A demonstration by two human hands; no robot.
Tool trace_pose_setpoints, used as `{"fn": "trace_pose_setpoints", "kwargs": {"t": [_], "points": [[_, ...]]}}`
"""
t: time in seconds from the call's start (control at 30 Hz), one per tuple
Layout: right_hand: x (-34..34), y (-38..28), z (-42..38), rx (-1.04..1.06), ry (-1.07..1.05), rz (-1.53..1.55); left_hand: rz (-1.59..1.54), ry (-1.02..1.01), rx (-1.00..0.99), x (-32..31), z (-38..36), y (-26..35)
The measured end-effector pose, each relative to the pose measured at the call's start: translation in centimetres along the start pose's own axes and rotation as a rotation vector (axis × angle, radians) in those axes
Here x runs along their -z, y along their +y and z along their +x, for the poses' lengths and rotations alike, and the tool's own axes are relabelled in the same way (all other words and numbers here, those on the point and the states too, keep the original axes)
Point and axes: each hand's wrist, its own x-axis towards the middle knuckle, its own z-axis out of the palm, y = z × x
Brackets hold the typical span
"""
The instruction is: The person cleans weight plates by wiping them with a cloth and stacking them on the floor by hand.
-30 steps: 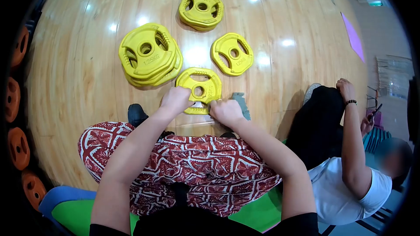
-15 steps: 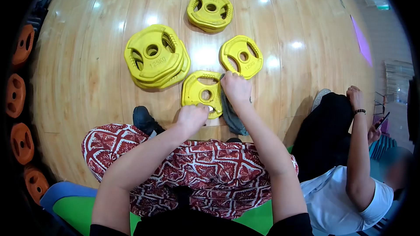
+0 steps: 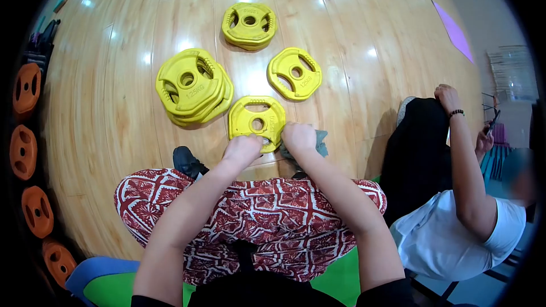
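In front of me is a yellow weight plate [image 3: 241, 118], its centre hole and upper grip slot facing up. My left hand [image 3: 243, 149] is closed on the plate's near edge, at the lower grip slot. At the plate's right edge, my right hand [image 3: 299, 137] is closed around a grey-green cloth [image 3: 321, 144], pressing it against the rim. Part of the cloth is hidden under that hand and wrist. Just beyond lies a single yellow 1.25KG plate [image 3: 307, 83].
A stack of yellow plates [image 3: 196, 92] stands at left, and a smaller stack [image 3: 250, 34] farther off. Orange plates [image 3: 23, 152] line the left side. A seated person [image 3: 449, 239] with a phone is at right. A purple mat [image 3: 453, 31] lies far right.
My right hand has slid down the plate's right edge with the cloth, which is now more bunched. My left hand stays on the near edge. The whole view has shifted slightly.
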Motion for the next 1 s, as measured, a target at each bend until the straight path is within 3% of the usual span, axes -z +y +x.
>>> {"fn": "trace_pose_setpoints", "kwargs": {"t": [0.33,0.43,0.5,0.63,0.7,0.8,1.0], "points": [[0.2,-1.3,-2.1,0.202,-0.009,0.066,-0.054,-0.037,-0.006,1.0,-0.3,-0.2],[-0.6,-1.5,-1.9,0.313,0.117,0.105,-0.071,-0.007,-0.042,0.5,-0.3,-0.6],[-1.7,-1.5,-1.0,0.494,0.444,0.098,-0.074,-0.029,-0.025,0.6,-0.5,-0.1],[-2.0,-1.0,0.8,0.449,0.448,0.058,-0.061,-0.032,-0.059,0.9,-0.4,-0.3],[-1.9,-0.3,2.1,0.118,0.576,0.025,-0.118,0.008,-0.089,1.0,-0.3,-0.3],[-0.9,1.6,3.4,-0.21,0.437,0.09,-0.129,0.077,-0.083,0.5,-0.6,0.4],[3.9,2.9,1.8,-0.367,0.436,0.512,0.107,0.028,-0.022,0.2,-0.3,1.2]]}}
